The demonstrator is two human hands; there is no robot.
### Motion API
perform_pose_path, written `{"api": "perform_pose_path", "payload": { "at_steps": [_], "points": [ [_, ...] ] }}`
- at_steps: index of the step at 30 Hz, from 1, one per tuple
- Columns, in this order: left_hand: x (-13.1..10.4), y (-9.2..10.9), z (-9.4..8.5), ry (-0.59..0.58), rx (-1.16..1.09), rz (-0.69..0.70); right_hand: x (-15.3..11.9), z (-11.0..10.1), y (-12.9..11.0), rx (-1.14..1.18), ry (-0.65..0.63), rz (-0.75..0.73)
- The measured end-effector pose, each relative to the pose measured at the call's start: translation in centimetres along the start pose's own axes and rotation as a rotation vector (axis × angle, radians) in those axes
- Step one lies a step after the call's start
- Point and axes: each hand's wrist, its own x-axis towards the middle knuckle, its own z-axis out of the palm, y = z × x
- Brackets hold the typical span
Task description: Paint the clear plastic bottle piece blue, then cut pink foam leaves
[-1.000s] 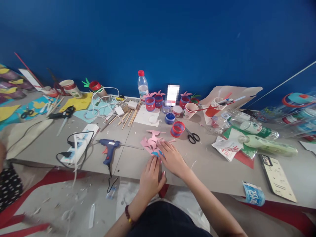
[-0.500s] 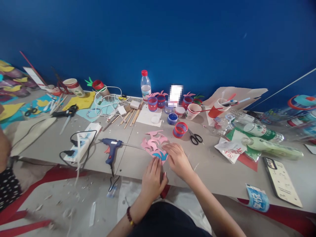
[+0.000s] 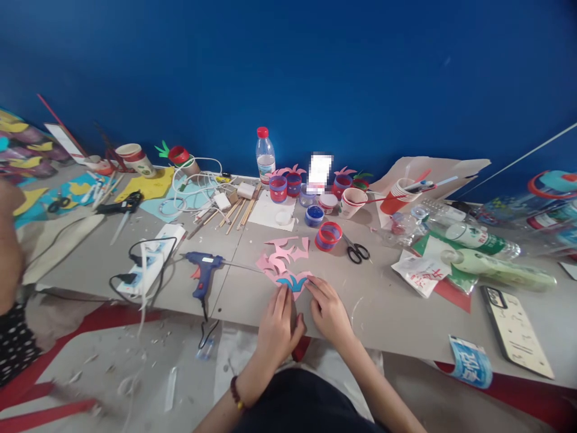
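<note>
A blue leaf-shaped paper cut-out (image 3: 294, 284) with pointed tips lies on pink paper (image 3: 295, 295) near the table's front edge. The fingers of my left hand (image 3: 276, 322) stretch flat over its left lower side and press it down. My right hand (image 3: 331, 313) has its fingertips on the right end of the paper, index finger extended. Just beyond both hands lie cut pink paper scraps (image 3: 277, 258) with curved edges. Behind them stands a red-and-purple ring-shaped cup (image 3: 329, 236), with black-handled scissors (image 3: 357, 251) to its right.
A blue glue gun (image 3: 205, 270) and a white power strip (image 3: 151, 261) with cords lie on the left. Painted cups (image 3: 278, 189), a bottle (image 3: 265, 159) and a paper cup (image 3: 353, 204) stand at the back. Plastic bottles (image 3: 478, 239) and a phone (image 3: 516, 331) lie right. Another person's arm (image 3: 9, 252) shows far left.
My right hand has drawn back toward me and slightly right, uncovering more of the blue cut-out and a pink scrap behind it. My left hand stays almost in place.
</note>
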Motion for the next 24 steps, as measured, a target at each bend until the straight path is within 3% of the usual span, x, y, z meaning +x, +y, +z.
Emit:
{"api": "perform_pose_path", "payload": {
  "at_steps": [10, 24],
  "points": [
    [0.3, 0.0, -0.2, 0.018, 0.066, 0.05, 0.0, 0.3, -0.2, -0.014, -0.073, 0.043],
    [1.1, 0.7, -0.4, -0.082, 0.132, 0.113, 0.3, 0.3, -0.3, 0.011, -0.055, 0.051]
  ]
}}
